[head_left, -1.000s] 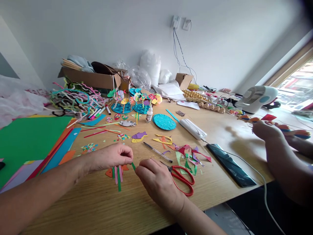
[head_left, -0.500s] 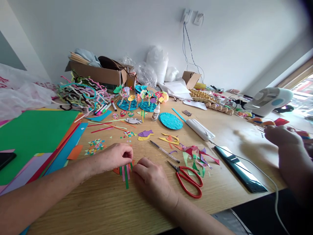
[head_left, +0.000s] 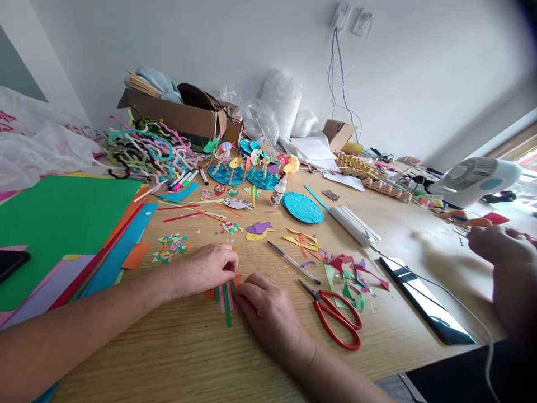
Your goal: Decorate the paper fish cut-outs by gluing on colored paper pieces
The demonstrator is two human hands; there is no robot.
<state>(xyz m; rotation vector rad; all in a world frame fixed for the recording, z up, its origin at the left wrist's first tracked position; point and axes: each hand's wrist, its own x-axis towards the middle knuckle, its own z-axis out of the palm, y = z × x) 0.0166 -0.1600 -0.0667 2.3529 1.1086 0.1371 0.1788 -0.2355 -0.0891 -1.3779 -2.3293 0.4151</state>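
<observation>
An orange paper fish (head_left: 211,294), crossed by green and pink paper strips (head_left: 226,308), lies on the table, partly covered by my fingers. My left hand (head_left: 213,268) is closed in a pinch above it, at the upper end of a short green paper strip (head_left: 234,287). That strip's lower part runs to the curled fingertips of my right hand (head_left: 268,308), which rests on the table at the fish's right side. Red-handled scissors (head_left: 338,316) lie open to the right of my right hand, and a pen (head_left: 293,262) lies beyond it.
Coloured paper sheets (head_left: 71,224) cover the left side. Paper scraps (head_left: 352,277), a phone (head_left: 428,302) and a white power bank-like case (head_left: 354,225) with a cable lie right. A glue bottle (head_left: 278,192) stands by a blue disc (head_left: 304,207). Another person's hand (head_left: 499,243) is at far right.
The green strip, earlier held slanting between my hands, is now down against the fish's right side. My right hand has lowered to the table. The view has shifted left.
</observation>
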